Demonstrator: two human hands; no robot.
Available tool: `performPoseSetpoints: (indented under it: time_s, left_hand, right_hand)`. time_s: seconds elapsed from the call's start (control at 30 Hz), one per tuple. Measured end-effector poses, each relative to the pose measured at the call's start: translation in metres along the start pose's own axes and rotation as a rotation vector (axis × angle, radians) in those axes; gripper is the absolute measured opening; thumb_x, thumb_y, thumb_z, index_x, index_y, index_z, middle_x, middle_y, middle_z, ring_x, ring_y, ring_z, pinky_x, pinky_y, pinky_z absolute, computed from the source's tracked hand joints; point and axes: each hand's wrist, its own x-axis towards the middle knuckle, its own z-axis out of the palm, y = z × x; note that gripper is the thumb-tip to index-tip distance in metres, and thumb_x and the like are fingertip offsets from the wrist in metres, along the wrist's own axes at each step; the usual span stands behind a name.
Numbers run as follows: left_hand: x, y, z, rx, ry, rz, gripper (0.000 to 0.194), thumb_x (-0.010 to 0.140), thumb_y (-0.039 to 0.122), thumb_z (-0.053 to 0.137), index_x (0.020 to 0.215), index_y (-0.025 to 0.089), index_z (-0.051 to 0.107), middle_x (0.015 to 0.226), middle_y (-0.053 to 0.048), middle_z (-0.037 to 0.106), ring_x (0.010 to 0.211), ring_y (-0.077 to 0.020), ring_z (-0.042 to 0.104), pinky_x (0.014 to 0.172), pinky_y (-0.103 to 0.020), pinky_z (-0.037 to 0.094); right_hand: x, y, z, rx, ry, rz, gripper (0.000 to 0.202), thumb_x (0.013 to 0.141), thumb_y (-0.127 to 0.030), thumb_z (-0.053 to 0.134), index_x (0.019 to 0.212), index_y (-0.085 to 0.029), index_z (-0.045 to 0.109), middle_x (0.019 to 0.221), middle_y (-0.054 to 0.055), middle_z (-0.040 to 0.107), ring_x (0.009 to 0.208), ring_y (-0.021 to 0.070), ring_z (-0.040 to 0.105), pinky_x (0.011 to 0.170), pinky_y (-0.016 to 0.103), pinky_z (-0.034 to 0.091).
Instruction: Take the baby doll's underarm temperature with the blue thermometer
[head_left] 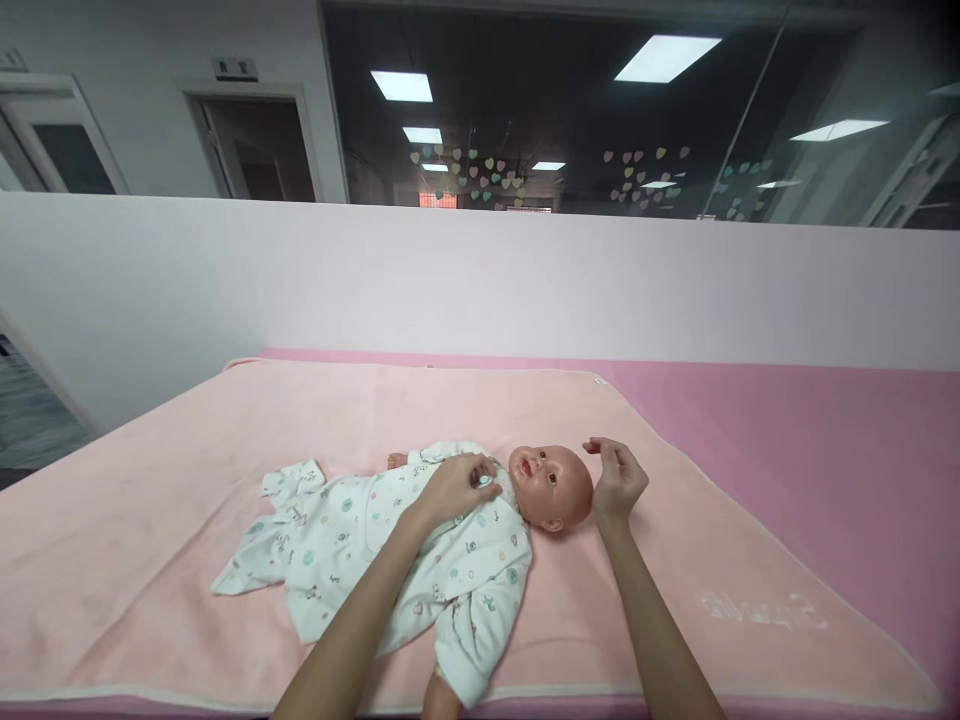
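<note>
A baby doll (551,485) lies on its back on a peach blanket (187,430), its head to the right. It wears a white printed outfit (472,550) with long sleeves and pants that reach to the left. My left hand (457,488) rests on the upper chest near the collar, its fingers curled with thumb and fingertips apart around a small bit of the cloth. Beside the top of the doll's head is my right hand (619,478), raised slightly, fingers bent and loosely apart, holding nothing.
The blanket covers a pink mat (840,450). Behind it stands a low white wall (480,285), with a dark window (570,110) carrying heart stickers above. A doorway (259,150) is at the upper left.
</note>
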Motion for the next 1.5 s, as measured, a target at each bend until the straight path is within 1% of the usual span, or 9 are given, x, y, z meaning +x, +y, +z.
performPoseSetpoints:
  time_s: [0.07, 0.23, 0.43, 0.77, 0.93, 1.13, 1.27, 1.4, 1.5]
  left_hand:
    - [0.002, -0.007, 0.002, -0.205, 0.040, -0.088, 0.018, 0.067, 0.032, 0.061, 0.076, 0.017, 0.065, 0.071, 0.000, 0.062, 0.067, -0.0140, 0.054, 0.062, -0.024, 0.040]
    - [0.005, -0.030, -0.013, -0.731, 0.291, -0.427, 0.028, 0.065, 0.035, 0.065, 0.085, 0.014, 0.065, 0.070, -0.002, 0.062, 0.061, -0.0115, 0.055, 0.055, -0.022, 0.040]
    - [0.005, -0.035, -0.016, -0.807, 0.299, -0.479, 0.035, 0.063, 0.033, 0.067, 0.092, 0.014, 0.064, 0.069, -0.002, 0.061, 0.056, -0.0095, 0.053, 0.050, -0.020, 0.039]
    - [0.004, -0.034, -0.014, -0.836, 0.296, -0.473, 0.039, 0.061, 0.034, 0.069, 0.095, 0.015, 0.064, 0.058, 0.002, 0.057, 0.048, -0.0075, 0.048, 0.046, -0.019, 0.034]
    - [0.002, -0.029, -0.016, -0.854, 0.298, -0.471, 0.040, 0.061, 0.032, 0.069, 0.096, 0.014, 0.063, 0.050, 0.004, 0.051, 0.043, -0.0062, 0.042, 0.043, -0.018, 0.030]
    - [0.002, -0.028, -0.015, -0.862, 0.326, -0.428, 0.036, 0.065, 0.036, 0.063, 0.094, 0.016, 0.063, 0.056, 0.003, 0.053, 0.049, -0.0078, 0.045, 0.046, -0.018, 0.031]
    - [-0.002, -0.016, -0.011, -0.706, 0.149, -0.288, 0.033, 0.070, 0.040, 0.058, 0.090, 0.014, 0.066, 0.075, -0.002, 0.061, 0.068, -0.0132, 0.053, 0.058, -0.021, 0.038]
    - [-0.009, -0.004, -0.007, -0.446, -0.148, -0.176, 0.027, 0.070, 0.036, 0.060, 0.085, 0.015, 0.069, 0.076, -0.002, 0.061, 0.071, -0.0136, 0.051, 0.063, -0.023, 0.036]
    - [-0.009, -0.004, -0.006, -0.339, -0.179, -0.144, 0.024, 0.069, 0.033, 0.062, 0.083, 0.015, 0.069, 0.065, 0.000, 0.056, 0.062, -0.0112, 0.046, 0.058, -0.022, 0.033]
  right_hand:
    - [-0.009, -0.027, 0.010, -0.179, -0.122, -0.190, 0.027, 0.083, -0.035, 0.042, 0.074, -0.019, 0.061, 0.074, 0.007, 0.065, 0.077, 0.0208, 0.059, 0.080, 0.037, 0.043]
    - [-0.037, -0.079, 0.053, -0.679, -0.754, -0.615, 0.021, 0.084, -0.020, 0.043, 0.075, -0.021, 0.061, 0.073, 0.004, 0.066, 0.073, 0.0180, 0.057, 0.096, 0.042, 0.029]
    - [-0.051, -0.087, 0.073, -1.073, -0.950, -0.707, 0.024, 0.072, 0.002, 0.048, 0.072, -0.018, 0.061, 0.066, 0.006, 0.065, 0.074, 0.0216, 0.057, 0.096, 0.050, 0.023]
    - [-0.059, -0.098, 0.064, -0.986, -0.859, -0.577, 0.030, 0.090, -0.033, 0.040, 0.079, -0.016, 0.062, 0.074, 0.008, 0.067, 0.078, 0.0224, 0.057, 0.096, 0.052, 0.019]
    - [-0.068, -0.090, 0.076, -0.916, -0.767, -0.548, 0.026, 0.091, -0.026, 0.038, 0.078, -0.016, 0.058, 0.073, 0.007, 0.064, 0.073, 0.0197, 0.056, 0.094, 0.049, 0.022]
    - [-0.065, -0.114, 0.044, -0.375, -0.193, -0.149, 0.034, 0.091, -0.035, 0.033, 0.066, -0.019, 0.049, 0.059, 0.001, 0.055, 0.060, 0.0149, 0.050, 0.074, 0.032, 0.038]
    - [-0.054, -0.137, 0.025, 0.042, -0.348, 0.142, 0.037, 0.088, -0.045, 0.037, 0.065, -0.019, 0.050, 0.063, 0.000, 0.056, 0.064, 0.0148, 0.053, 0.063, 0.026, 0.040]
    - [-0.055, -0.150, 0.022, 0.113, -0.402, 0.194, 0.035, 0.085, -0.046, 0.042, 0.070, -0.018, 0.057, 0.069, 0.001, 0.059, 0.071, 0.0155, 0.054, 0.072, 0.028, 0.041]
    - [-0.058, -0.151, 0.021, 0.140, -0.428, 0.218, 0.033, 0.085, -0.045, 0.043, 0.071, -0.018, 0.058, 0.073, 0.002, 0.060, 0.076, 0.0161, 0.055, 0.075, 0.029, 0.041]
